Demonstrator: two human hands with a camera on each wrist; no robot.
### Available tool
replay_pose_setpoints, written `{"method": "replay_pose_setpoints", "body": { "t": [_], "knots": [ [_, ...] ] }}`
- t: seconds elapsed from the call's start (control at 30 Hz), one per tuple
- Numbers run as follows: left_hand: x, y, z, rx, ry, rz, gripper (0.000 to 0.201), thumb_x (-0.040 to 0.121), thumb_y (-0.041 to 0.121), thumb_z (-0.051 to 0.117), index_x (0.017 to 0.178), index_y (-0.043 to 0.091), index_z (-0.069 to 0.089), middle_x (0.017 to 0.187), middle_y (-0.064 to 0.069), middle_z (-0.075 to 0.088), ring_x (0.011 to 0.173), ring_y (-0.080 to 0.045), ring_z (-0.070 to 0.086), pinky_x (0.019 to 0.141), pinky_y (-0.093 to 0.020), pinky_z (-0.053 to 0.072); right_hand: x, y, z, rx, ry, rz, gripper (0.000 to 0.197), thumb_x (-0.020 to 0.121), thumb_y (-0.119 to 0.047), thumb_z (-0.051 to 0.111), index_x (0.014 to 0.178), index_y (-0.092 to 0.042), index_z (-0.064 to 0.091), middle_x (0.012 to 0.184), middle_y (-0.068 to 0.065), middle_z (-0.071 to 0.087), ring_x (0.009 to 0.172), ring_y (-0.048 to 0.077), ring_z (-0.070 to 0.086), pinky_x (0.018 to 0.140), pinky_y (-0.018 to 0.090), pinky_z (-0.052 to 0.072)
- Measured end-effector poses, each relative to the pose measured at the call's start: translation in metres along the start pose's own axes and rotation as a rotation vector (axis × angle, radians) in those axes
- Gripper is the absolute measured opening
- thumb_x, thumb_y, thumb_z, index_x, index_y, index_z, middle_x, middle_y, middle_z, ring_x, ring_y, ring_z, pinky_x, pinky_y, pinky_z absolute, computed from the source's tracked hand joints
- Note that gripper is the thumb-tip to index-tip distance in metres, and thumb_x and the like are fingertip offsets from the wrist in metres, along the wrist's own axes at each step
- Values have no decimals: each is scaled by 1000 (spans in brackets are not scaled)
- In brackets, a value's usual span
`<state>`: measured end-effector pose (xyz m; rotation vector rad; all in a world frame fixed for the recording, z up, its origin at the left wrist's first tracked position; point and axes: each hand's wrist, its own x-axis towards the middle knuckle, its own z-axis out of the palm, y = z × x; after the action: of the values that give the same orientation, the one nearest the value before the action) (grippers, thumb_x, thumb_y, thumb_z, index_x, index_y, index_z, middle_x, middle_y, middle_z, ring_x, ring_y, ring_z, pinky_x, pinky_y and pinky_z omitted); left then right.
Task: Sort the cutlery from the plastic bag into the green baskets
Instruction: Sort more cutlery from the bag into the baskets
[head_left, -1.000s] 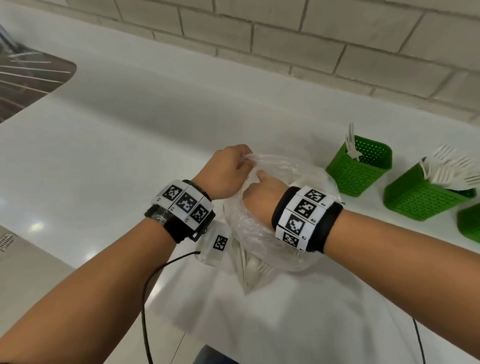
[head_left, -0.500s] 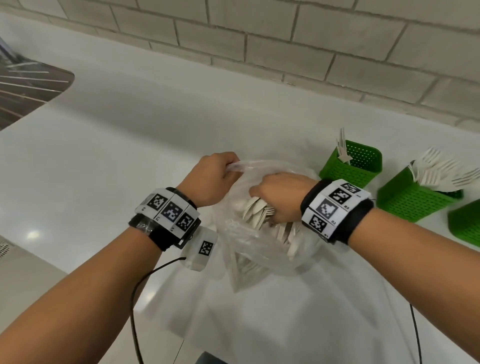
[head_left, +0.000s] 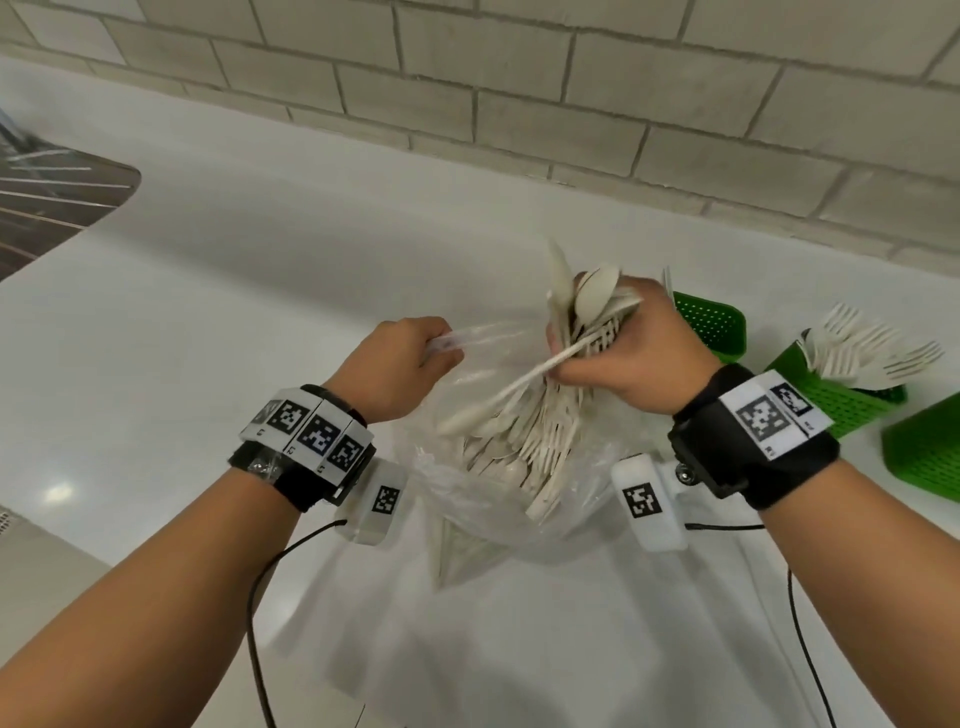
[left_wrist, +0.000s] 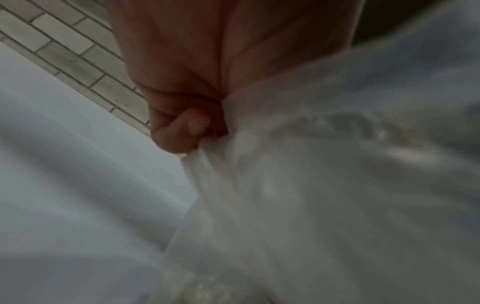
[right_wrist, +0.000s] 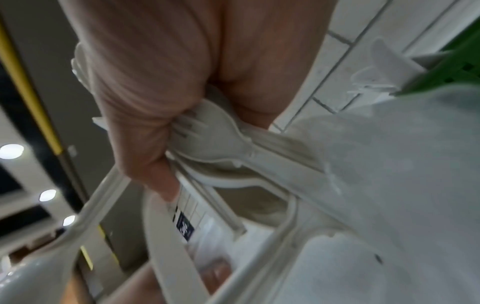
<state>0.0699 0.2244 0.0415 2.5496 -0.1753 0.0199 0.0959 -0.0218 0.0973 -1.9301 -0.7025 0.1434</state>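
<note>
At the counter: I stand with a clear plastic bag between my hands, three green baskets to my right along the wall side.
Left hand: fingers curled tight round a bunched edge of the bag's mouth, holding it up and open.
Right hand: closed round a mixed bundle of white cutlery, spoons and forks together, lifted partly clear of the bag; handles trail down into it.
Remaining cutlery: a heap still lies in the bag's bottom.
Baskets: the near-left basket shows a piece or two; the middle basket is full of forks; a third basket is cut by the frame edge.
Doing it well: I judge the bundle should be lifted straight up so no handle snags the film, then sorted by type before dropping.
Risk: one long spoon sticks out sideways and may slip.
Head view only: baskets and both wrists together.
Left wrist view only: my thumb pinching the film.
Right wrist view only: fork tines pressed under my palm.
</note>
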Motion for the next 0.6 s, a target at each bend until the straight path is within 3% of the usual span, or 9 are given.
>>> {"method": "replay_pose_setpoints", "body": {
  "t": [0.1, 0.2, 0.27, 0.33, 0.4, 0.47, 0.57, 0.6],
  "knots": [
    [0, 10, -9, -186, 70, 12, 13, 95, 31, 60, 99, 19, 63, 90, 1, 65, 77, -10, 58, 67, -25, 40, 6, -2, -7, 56, 128, 30, 19, 67, -2, 82, 76, -4, 66, 76, 14, 69, 74, 30, 68, 72, 51, 57],
    [-1, 46, -21, -786, 215, 46, 34, 89, 49, 55, 111, 25, 60, 108, 5, 64, 96, -8, 61, 81, -22, 46, 13, -5, -6, 61, 152, 57, 19, 66, -3, 83, 75, -2, 66, 75, 12, 69, 72, 25, 69, 71, 47, 58],
    [-3, 63, -21, -1030, 114, 106, 49, 77, 56, 65, 116, 28, 55, 113, 3, 62, 103, -17, 61, 81, -32, 51, 13, -4, 4, 62, 101, 94, 22, 67, 1, 82, 83, -1, 68, 79, 9, 71, 75, 17, 70, 69, 40, 57],
    [-9, 73, -13, -814, -52, 145, 70, 73, 44, 80, 130, 28, 44, 122, 6, 57, 106, -12, 61, 77, -29, 55, 12, 1, 18, 110, 90, 98, 30, 67, 7, 80, 93, -3, 69, 86, 3, 73, 81, 9, 71, 71, 30, 56],
    [-11, 72, 6, -511, -144, 126, 85, 72, 38, 83, 140, 25, 33, 124, 8, 53, 98, 3, 60, 74, -17, 52, 13, 10, 25, 69, 170, 112, 26, 66, 0, 83, 83, -12, 67, 77, -4, 71, 71, 2, 67, 65, 20, 52],
    [-10, 65, 26, -471, -172, 96, 86, 71, 38, 84, 139, 21, 34, 115, 10, 55, 84, 7, 57, 67, -12, 47, 13, 19, 27, 36, 228, 144, 31, 64, -5, 86, 74, -19, 60, 68, -5, 65, 61, -1, 60, 57, 17, 48],
    [-9, 60, 46, -538, -176, 59, 78, 65, 41, 89, 127, 23, 45, 96, 9, 60, 76, 1, 56, 67, -17, 44, 5, 22, 31, 59, 134, 172, 39, 59, 5, 82, 80, -19, 60, 71, -3, 66, 64, 5, 63, 58, 25, 53],
    [-8, 59, 50, -561, -135, 49, 73, 63, 40, 90, 121, 24, 48, 90, 10, 60, 72, 1, 55, 66, -18, 44, 3, 21, 33, 60, 101, 167, 40, 59, 8, 79, 81, -18, 60, 71, -3, 67, 63, 4, 63, 57, 23, 52]
  ]
}}
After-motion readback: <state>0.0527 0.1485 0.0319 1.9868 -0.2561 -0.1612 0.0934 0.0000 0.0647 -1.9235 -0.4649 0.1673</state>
